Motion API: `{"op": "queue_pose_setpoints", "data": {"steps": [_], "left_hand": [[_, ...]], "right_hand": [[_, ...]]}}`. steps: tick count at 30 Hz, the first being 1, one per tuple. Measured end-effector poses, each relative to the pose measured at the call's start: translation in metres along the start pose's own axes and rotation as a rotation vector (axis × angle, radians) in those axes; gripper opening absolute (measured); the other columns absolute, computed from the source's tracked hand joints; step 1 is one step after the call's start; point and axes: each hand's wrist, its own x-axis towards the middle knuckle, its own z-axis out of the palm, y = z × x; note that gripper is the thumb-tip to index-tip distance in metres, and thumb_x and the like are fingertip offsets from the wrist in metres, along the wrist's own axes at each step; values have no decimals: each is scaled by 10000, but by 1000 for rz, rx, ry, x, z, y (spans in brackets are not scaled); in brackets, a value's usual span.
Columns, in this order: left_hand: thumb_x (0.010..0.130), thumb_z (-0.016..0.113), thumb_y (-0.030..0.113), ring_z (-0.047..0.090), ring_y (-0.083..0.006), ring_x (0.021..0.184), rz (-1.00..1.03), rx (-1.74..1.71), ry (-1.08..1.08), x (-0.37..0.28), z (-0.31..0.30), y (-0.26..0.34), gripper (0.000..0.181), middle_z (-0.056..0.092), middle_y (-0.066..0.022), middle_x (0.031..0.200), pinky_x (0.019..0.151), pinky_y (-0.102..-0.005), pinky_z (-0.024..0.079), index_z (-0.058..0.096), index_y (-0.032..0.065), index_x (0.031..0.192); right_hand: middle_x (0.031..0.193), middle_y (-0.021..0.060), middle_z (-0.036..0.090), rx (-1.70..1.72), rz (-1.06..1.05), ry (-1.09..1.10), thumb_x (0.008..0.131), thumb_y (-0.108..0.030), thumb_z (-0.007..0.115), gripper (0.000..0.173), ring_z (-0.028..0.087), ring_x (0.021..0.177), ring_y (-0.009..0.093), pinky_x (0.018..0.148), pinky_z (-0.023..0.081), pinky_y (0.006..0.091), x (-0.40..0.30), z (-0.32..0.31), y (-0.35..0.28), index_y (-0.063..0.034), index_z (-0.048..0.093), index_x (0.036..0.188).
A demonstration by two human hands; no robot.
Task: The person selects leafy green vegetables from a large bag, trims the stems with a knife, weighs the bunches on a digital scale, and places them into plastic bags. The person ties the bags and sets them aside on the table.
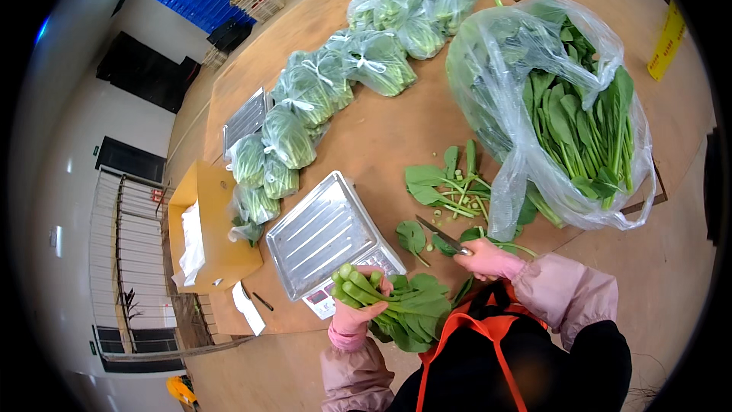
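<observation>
My left hand point(357, 312), in a pink glove, grips a bunch of leafy greens point(414, 312) by its pale stems, cut ends upward. In my gloved right hand point(489, 257) is a knife point(440, 233), its blade pointing away from me to the left over the table. Loose leaves and trimmed stem pieces point(457, 186) lie just beyond the blade. A digital scale point(326, 234) with a bare ribbed metal pan stands beside my left hand. To the right, a large clear plastic bag point(486, 74) gapes open around many loose greens point(572, 126).
Several tied bags of greens point(317, 88) form a curved row along the wooden table point(389, 126). A second scale point(246, 117) stands behind them. At left, a cardboard box point(229, 229) holds white plastic bags, near a black pen point(262, 301). Blue crates point(197, 3) are stacked beyond.
</observation>
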Motion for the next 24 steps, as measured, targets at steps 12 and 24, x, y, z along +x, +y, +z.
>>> {"op": "queue_pose_setpoints", "data": {"steps": [12,24], "left_hand": [[657,623,88,590,-296,774,-4,2260,81,86,-115,16,400,586,-106,832,666,-394,451,559,105,1051],[457,817,446,304,-350,1280,-223,1761,48,114,-176,-55,1185,332,-170,1389,1037,-518,195,210,153,1432]], "right_hand": [[709,173,571,-694,-348,579,792,-246,599,253,575,671,356,617,445,466,54,-14,98,-16,543,881],[991,121,559,-809,-425,925,759,-223,591,271,505,949,302,803,426,408,80,-17,116,-42,599,960]]}}
